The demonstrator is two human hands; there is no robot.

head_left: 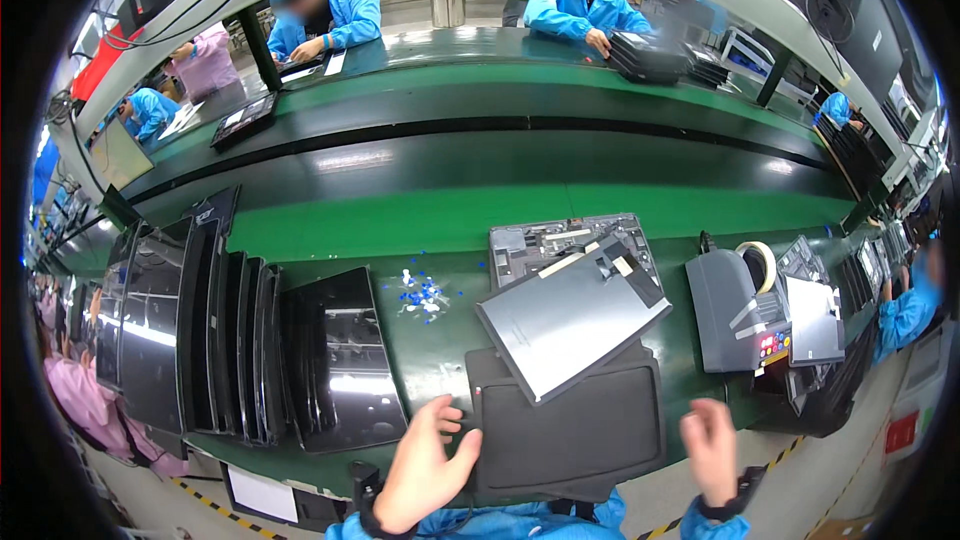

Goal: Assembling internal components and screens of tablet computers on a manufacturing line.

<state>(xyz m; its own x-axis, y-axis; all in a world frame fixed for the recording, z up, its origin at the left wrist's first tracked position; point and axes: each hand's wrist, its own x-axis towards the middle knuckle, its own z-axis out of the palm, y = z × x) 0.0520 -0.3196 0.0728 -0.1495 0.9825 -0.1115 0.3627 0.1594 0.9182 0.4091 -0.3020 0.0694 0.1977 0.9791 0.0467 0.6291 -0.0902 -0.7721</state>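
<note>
A: Left hand (430, 455): fingers part curled, thumb set apart, nothing in its grip. Beside the near-left edge of the black tray (570, 440); contact, cannot tell.

B: Right hand (711, 450): loosely open, fingers bent, nothing held that I can see. Right of the tray, apart from it. So, 2 free hands, 1 to each side.

A: And the silver panel (575, 325)?

B: Beyond the hands, lying aslant: near corner over the tray, far part over the open grey chassis (625, 230).

A: Step in hand, by my reading: handling that panel. Method?

B: I would take it by 2 opposite edges, lift level, and not drag it over the chassis, whose inner parts lie exposed. A pinch at 1 corner might flex it.

A: Hazards?

B: Loose blue and white bits (425, 298) left of the panel; best kept from getting under it. The grey tape machine (720, 310) on the right probably limits a wide swing.

A: Farthest?

B: Across the bench, a person in blue (570, 8), hand at a black stack (645, 58).
</note>
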